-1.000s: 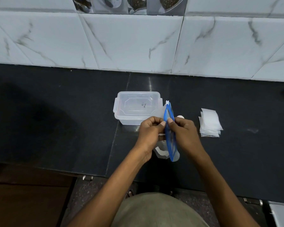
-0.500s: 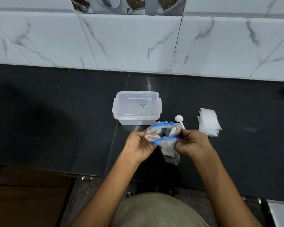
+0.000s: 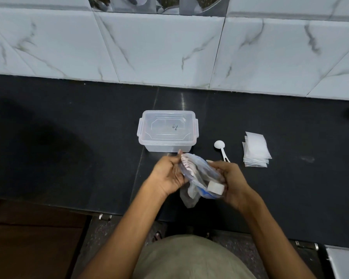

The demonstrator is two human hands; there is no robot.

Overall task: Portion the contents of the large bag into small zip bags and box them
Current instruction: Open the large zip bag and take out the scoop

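Observation:
Both hands hold the large clear bag (image 3: 193, 190) with a blue zip edge above the counter's front edge. My left hand (image 3: 168, 175) pinches one side of its mouth. My right hand (image 3: 229, 182) grips the other side, and a small white block (image 3: 215, 188) shows at the bag's mouth by that hand. The bag's mouth is pulled apart. A clear plastic box (image 3: 167, 130) with its lid on stands just behind the hands. A white scoop (image 3: 221, 150) lies to the right of the box. A stack of small zip bags (image 3: 256, 150) lies further right.
The black counter (image 3: 69, 137) runs along a white marble-tiled wall (image 3: 169, 49). Its front edge is close to my body, with floor and a brown cabinet front below at the left.
The bag was held edge-on with its blue zip shut. My hands have pulled its mouth open and lowered it slightly, uncovering the white scoop behind.

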